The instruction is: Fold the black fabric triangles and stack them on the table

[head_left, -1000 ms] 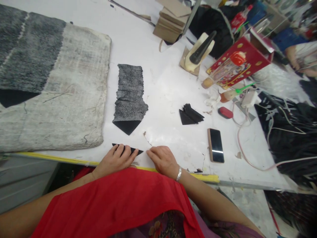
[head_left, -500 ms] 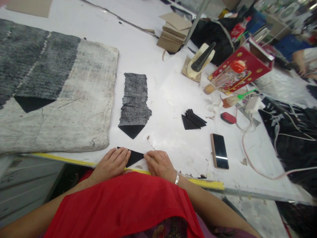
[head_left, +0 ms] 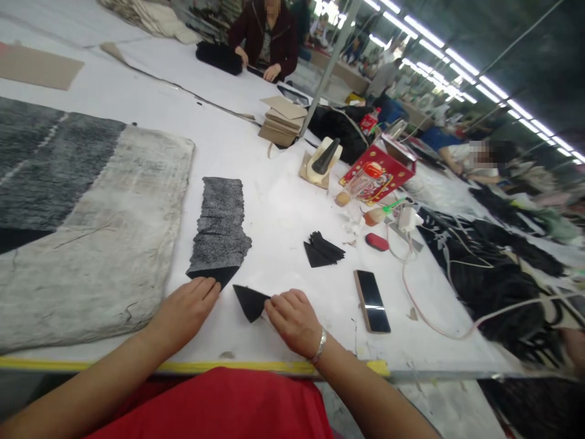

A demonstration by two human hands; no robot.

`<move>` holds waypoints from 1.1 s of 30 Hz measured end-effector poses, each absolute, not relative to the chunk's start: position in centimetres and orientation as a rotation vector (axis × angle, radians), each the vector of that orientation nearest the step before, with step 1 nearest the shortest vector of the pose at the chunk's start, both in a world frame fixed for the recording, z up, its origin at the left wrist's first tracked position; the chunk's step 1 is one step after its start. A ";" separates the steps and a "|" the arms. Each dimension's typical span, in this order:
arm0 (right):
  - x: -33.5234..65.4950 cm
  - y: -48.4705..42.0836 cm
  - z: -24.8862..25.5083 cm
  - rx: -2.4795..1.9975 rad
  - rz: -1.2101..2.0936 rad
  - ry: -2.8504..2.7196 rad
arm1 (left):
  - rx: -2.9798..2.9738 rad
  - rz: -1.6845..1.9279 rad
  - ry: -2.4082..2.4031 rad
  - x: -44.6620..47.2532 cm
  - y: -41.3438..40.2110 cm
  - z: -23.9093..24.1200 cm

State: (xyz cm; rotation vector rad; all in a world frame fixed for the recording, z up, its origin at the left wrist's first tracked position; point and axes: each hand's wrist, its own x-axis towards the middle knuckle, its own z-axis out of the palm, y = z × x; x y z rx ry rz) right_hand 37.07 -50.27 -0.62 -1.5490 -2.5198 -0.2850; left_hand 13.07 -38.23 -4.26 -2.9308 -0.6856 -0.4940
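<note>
My right hand (head_left: 292,320) pinches the right corner of a small black fabric triangle (head_left: 249,300) lying on the white table (head_left: 283,213). My left hand (head_left: 187,311) rests flat with fingers together, its fingertips at the black tip of a row of overlapped grey and black fabric pieces (head_left: 220,230). A small pile of black triangles (head_left: 322,250) lies further right, apart from both hands.
A thick grey felt pad (head_left: 86,225) covers the table's left. A phone (head_left: 372,292), a red case (head_left: 377,242), a red box (head_left: 377,174), a cardboard stack (head_left: 281,122) and cables lie to the right. Dark cloth heaps sit at far right. Other people sit at the back.
My view has lifted to show the room. The black triangle slid away from the table edge, my right hand now pinches its corner, and my left hand moved forward to the grey row's tip.
</note>
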 end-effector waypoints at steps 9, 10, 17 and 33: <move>50.1 -49.2 -0.3 -2.076 -0.654 -2.218 | -2.953 -0.631 -0.652 13.0 -37.3 -5.6; 49.9 -49.0 -0.6 -2.099 -0.622 -2.196 | -2.956 -0.677 -0.678 13.0 -37.1 -5.6; 37.3 -45.3 -2.1 -1.612 -0.211 -2.235 | -3.097 -0.925 -1.220 12.7 -35.8 -4.2; 30.4 -40.7 -2.9 -1.686 0.208 -2.279 | -2.770 -1.294 -1.394 6.7 -38.1 0.0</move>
